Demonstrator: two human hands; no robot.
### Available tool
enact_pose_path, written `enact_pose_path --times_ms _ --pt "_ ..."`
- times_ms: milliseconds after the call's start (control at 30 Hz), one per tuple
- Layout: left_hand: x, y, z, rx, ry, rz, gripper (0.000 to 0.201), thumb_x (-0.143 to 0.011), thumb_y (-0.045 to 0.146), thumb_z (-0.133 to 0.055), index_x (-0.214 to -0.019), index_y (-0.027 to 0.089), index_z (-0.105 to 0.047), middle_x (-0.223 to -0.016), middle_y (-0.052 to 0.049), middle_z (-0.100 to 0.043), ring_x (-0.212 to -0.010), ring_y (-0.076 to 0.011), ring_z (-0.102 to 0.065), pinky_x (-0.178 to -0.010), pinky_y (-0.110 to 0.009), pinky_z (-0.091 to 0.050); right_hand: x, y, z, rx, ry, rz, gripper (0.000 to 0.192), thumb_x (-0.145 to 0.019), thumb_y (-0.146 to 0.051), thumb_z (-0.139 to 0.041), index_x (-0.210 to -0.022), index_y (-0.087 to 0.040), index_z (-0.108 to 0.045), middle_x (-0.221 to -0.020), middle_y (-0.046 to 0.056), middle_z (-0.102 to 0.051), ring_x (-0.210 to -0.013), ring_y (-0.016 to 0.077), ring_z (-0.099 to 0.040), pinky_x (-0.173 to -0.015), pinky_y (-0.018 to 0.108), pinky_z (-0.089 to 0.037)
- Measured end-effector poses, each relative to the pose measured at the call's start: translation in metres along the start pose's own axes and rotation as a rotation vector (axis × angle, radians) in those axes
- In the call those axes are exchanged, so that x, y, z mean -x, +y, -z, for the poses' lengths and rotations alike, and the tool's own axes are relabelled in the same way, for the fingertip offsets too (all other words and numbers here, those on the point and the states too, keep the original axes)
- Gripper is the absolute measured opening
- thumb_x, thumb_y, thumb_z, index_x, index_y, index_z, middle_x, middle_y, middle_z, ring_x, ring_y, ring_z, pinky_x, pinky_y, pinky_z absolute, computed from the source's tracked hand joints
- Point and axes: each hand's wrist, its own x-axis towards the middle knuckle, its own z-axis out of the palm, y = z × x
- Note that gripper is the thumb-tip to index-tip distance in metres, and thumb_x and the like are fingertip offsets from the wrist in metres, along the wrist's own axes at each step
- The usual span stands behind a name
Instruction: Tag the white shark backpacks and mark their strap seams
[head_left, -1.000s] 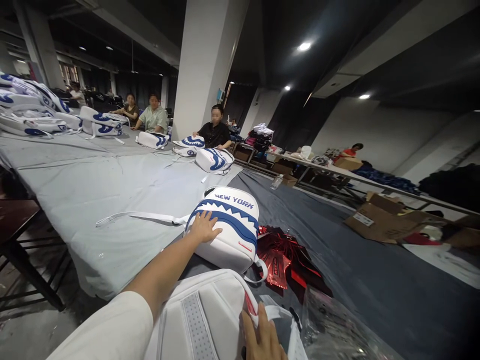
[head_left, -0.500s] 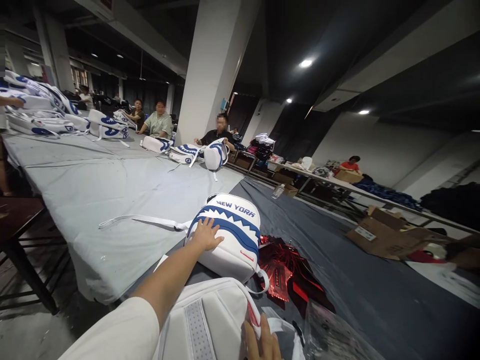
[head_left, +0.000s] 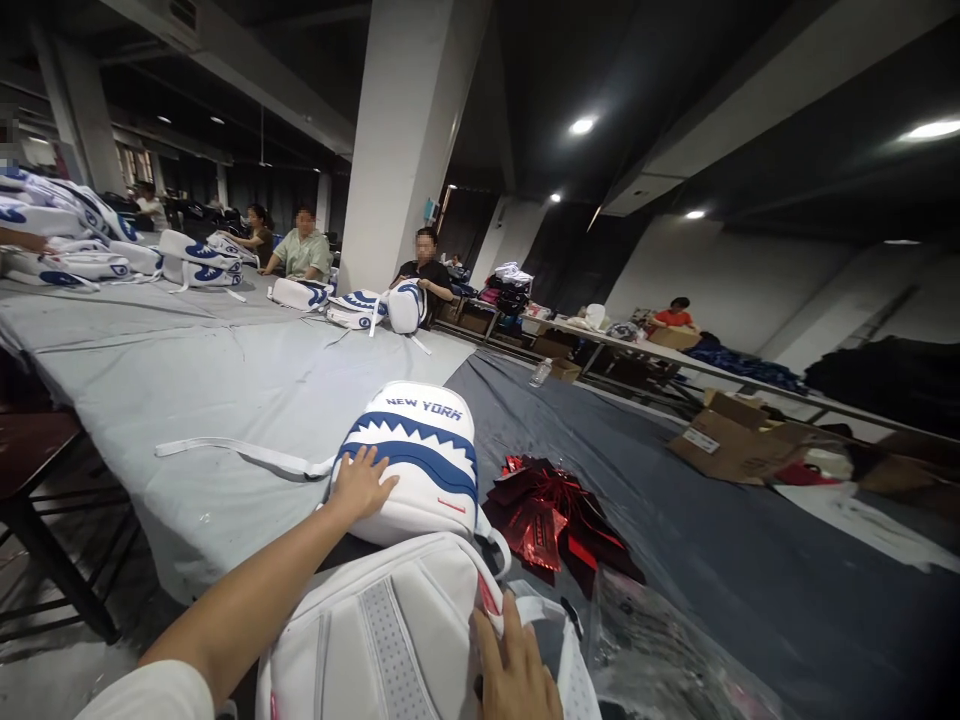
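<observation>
My left hand (head_left: 365, 482) lies spread on the front of a white backpack (head_left: 420, 490) with "NEW YORK" lettering and blue jagged bands. It presses on the lower band, and nothing is gripped. Closest to me is a second white backpack (head_left: 337, 640), its padded grey-white back panel facing up. At that bag's right edge my right hand (head_left: 517, 660) has its fingers bent over the side, beside a strip of red lining. The far bag's white strap (head_left: 247, 450) trails left over the table. The underside of the right hand's grip is hidden.
Red shiny packets (head_left: 559, 520) are heaped right of the bags, beside clear plastic bags (head_left: 660, 640). A cardboard box (head_left: 735, 440) stands on the right. Across the pale table cover (head_left: 187, 380), several people sit near more white backpacks (head_left: 199, 260). A dark stool (head_left: 37, 470) is at left.
The view has shifted slightly to the right, so the scene sits further left. My left hand stays spread on the far backpack, and my right hand stays at the near one's edge.
</observation>
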Motion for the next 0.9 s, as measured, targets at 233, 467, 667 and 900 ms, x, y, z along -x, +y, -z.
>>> enact_pose_path --times_ms 233,467,667,900 --pt "-0.005 -0.06 0.028 -0.032 0.024 0.149 0.057 -0.098 0.055 -0.031 -0.144 0.029 -0.052 -0.16 -0.008 -0.037 -0.151 -0.0289 -0.028 -0.119 -0.06 -0.025 0.007 0.007 0.003 -0.146 -0.091 0.005 0.056 -0.092 -0.004 -0.042 -0.136 -0.032 -0.064 -0.158 0.008 -0.04 -0.132 0.0338 -0.053 -0.097 0.04 -0.051" --pt "0.025 -0.062 0.055 -0.068 0.218 0.22 0.059 -0.101 0.047 -0.029 -0.148 0.016 -0.046 -0.161 -0.017 -0.032 -0.152 -0.0361 -0.022 -0.119 -0.062 -0.022 0.001 -0.004 0.019 -0.17 -0.133 -0.076 0.061 -0.091 0.002 -0.038 -0.136 -0.031 -0.064 -0.158 0.008 -0.04 -0.134 0.0341 -0.051 -0.1 0.042 -0.049" --pt "0.117 -0.013 0.039 0.233 0.117 -0.154 0.063 -0.1 0.057 -0.027 -0.152 0.024 -0.041 -0.16 -0.002 -0.039 -0.148 -0.0201 -0.036 -0.121 -0.037 -0.035 -0.002 -0.01 0.027 -0.159 -0.153 -0.084 0.056 -0.093 -0.002 -0.04 -0.138 -0.027 -0.063 -0.158 0.013 -0.039 -0.133 0.0384 -0.051 -0.101 0.049 -0.048" --pt "0.151 0.022 0.021 0.254 -0.086 -0.118 0.073 -0.085 0.056 -0.059 -0.151 0.03 -0.043 -0.154 0.001 -0.047 -0.14 -0.0251 -0.049 -0.113 -0.031 -0.046 -0.004 -0.007 0.033 -0.332 -0.172 -0.109 0.059 -0.089 0.001 -0.041 -0.138 -0.025 -0.062 -0.16 0.013 -0.035 -0.137 0.0362 -0.047 -0.104 0.051 -0.047"
